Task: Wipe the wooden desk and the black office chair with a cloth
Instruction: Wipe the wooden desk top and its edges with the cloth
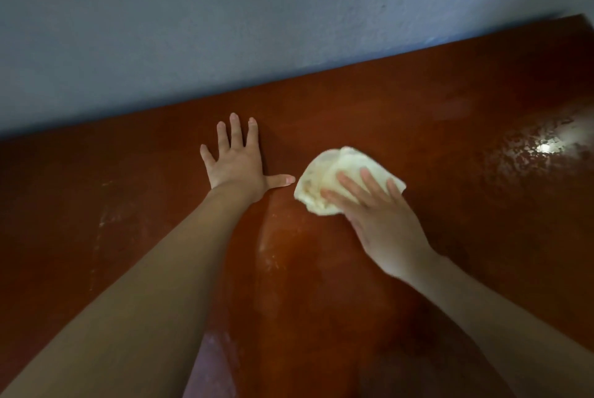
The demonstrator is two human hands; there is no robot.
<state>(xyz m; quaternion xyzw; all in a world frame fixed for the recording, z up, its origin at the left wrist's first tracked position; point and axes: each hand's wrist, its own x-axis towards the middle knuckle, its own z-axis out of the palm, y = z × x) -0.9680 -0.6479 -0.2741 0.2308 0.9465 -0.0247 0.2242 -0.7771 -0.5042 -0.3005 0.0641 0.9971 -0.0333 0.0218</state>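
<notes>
Blue-grey wall fills the top of the view, rough plaster, w/ the desk's far edge running straight against it. The wooden desk is a big reddish-brown top, glossy, taking up nearly everything else; it slants across the head view, higher on the right. A bright glare patch sits far right on the varnish, mottled around its edges. Pale dusty streaks mark the wood on the left, and a lighter sheen runs down the middle btw the two forearms. Both bare forearms come in from the bottom, cut off by the frame. The desk's near edge and left/right ends can't be seen, and a dull purplish patch low down btw the arms is too blurred to identify. The left hand lies flat on the wood, palm down, fingers spread and straight, thumb pointing right, holding nothing. The right hand, slightly blurred, is spread palm down w/ straight fingers pressing on the cloth, not curled round it. That cloth is cream-white, bunched, lying on the desk approx mid-frame, just beside the left thumb tip but apart from it; its near part is covered by the right fingers.
</notes>
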